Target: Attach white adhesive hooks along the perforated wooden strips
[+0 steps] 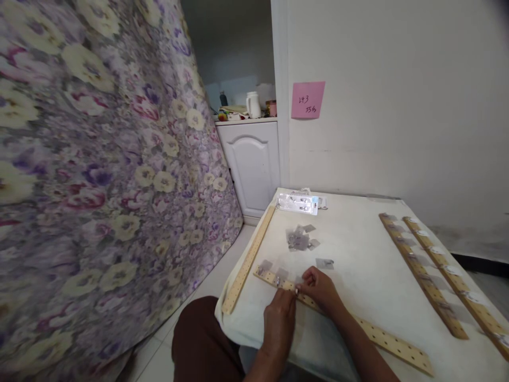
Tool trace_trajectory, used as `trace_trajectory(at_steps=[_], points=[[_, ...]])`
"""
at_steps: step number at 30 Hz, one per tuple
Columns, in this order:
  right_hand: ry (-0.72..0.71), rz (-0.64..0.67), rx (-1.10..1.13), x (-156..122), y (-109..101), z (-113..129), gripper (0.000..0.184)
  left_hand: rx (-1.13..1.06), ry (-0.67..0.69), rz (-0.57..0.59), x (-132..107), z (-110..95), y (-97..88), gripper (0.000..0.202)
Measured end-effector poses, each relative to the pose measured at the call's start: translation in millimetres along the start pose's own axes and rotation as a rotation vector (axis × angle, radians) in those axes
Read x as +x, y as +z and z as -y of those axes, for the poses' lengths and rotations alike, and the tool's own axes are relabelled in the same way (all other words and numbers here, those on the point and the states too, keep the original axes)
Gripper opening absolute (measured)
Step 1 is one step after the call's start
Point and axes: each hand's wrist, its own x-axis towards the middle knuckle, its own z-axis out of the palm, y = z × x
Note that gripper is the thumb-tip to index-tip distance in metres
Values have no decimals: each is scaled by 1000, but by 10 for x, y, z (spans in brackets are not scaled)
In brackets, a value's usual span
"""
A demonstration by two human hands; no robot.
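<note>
A pale wooden strip with rows of holes lies slantwise across the near side of the table. My right hand pinches a small shiny metal piece at this strip. Close beside it, my left hand is closed at the strip's near edge, its fingertips partly hidden. Further left along the strip sit two similar metal pieces with clear square tabs. Beyond my hands, one loose metal piece with a clear tab lies on the cloth, and a small pile of several more is behind it.
Another holed strip runs along the table's left edge. Two darker strips carrying several tabbed pieces lie at the right. Clear blister packaging rests at the back of the cloth-covered table. A floral curtain hangs at the left.
</note>
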Motion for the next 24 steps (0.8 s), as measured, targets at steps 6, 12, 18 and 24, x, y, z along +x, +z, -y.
trace_trajectory(at_steps=[6,12,18,24], points=[[43,45,79,33,-3,-9,26,-14,-13,13,-5,4,9,23],[17,28,65,62,13,-26,29,-12,-6,13,-8,21,8,22],[7,54,93,53,-4,-46,29,3,-8,21,-20,47,26,22],[-15,11,125,17,-20,-17,27,-42,0,-12,-23,69,32,22]])
